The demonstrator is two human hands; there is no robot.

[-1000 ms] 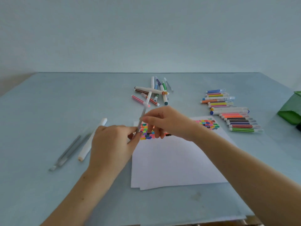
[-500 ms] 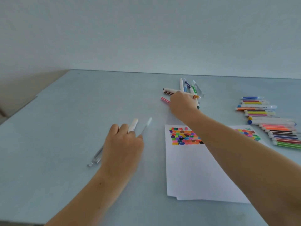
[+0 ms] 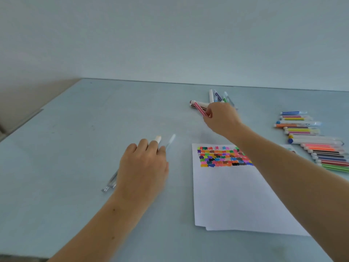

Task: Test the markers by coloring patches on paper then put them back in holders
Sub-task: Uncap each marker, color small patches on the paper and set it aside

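My right hand [image 3: 221,118] reaches to the far pile of loose markers [image 3: 217,97] and pinches a pink striped marker [image 3: 199,107], whose free end points up and left. My left hand [image 3: 143,167] lies knuckles-up on the table left of the paper. A clear holder tube [image 3: 171,140] sticks out from under its index finger, and its fingers curl round that tube. A white marker [image 3: 158,138] shows just beyond the fingertips. The white paper [image 3: 236,195] carries a block of coloured patches [image 3: 222,156] near its top edge.
A row of markers in clear holders [image 3: 311,140] lies at the right of the table. More clear holders [image 3: 109,184] lie by my left wrist, partly hidden. The table's left edge [image 3: 37,110] meets a pale wall.
My right hand let go of the clear tube, reached to the pile and lifted the pink marker. My left hand carried the tube left, down by the white marker. The view swung left.
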